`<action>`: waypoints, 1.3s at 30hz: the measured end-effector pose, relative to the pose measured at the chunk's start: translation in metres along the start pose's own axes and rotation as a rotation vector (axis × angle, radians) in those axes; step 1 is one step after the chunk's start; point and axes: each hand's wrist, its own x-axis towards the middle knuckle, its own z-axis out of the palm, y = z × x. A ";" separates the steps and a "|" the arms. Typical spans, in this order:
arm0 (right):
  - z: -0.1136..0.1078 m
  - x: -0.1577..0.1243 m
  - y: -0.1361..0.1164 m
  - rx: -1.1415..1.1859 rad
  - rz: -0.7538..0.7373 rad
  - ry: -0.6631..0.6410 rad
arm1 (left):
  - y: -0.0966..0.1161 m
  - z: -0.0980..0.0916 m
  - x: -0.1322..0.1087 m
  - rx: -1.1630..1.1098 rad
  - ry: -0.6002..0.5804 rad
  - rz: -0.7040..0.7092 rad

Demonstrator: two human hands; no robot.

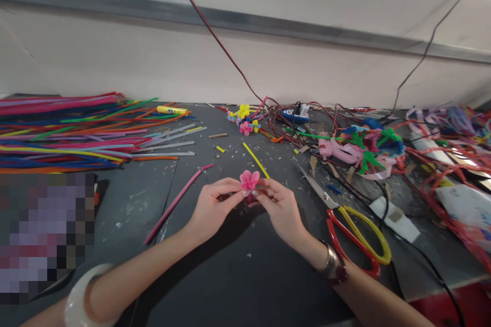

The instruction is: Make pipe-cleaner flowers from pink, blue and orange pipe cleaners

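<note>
While hands [213, 210] [282, 212] pinch pink pipe-cleaner flower [249, 180] | red-yellow scissors [333, 203] lie nearby

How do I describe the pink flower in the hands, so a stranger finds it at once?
On the dark workbench, look at the left hand and right hand, which meet near the middle. The small pink pipe-cleaner flower is pinched between them; unlike the flower cluster farther back, it is alone and held off the bench.
</note>
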 end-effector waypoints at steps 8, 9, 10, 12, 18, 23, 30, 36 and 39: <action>-0.001 -0.002 -0.002 -0.190 -0.173 0.117 | 0.003 -0.001 -0.003 0.180 0.026 0.141; -0.002 -0.003 -0.003 -0.243 -0.207 0.122 | 0.004 -0.001 -0.003 0.205 0.026 0.158; -0.002 -0.003 -0.003 -0.293 -0.231 0.127 | 0.004 -0.002 -0.003 0.230 0.028 0.175; -0.003 -0.003 -0.004 -0.366 -0.252 0.131 | 0.004 -0.002 -0.004 0.272 0.036 0.202; -0.003 -0.005 -0.005 -0.470 -0.299 0.103 | 0.003 -0.002 -0.005 0.292 0.060 0.225; -0.003 -0.005 -0.006 -0.542 -0.422 0.096 | 0.003 -0.003 -0.003 0.282 0.042 0.203; -0.005 -0.004 -0.008 -0.565 -0.470 0.113 | 0.002 -0.004 -0.001 0.216 -0.019 0.176; -0.005 -0.005 -0.008 -0.560 -0.417 0.128 | 0.004 -0.004 -0.001 0.235 -0.032 0.189; -0.004 -0.004 -0.009 -0.567 -0.439 0.113 | 0.005 -0.004 -0.001 0.229 -0.035 0.187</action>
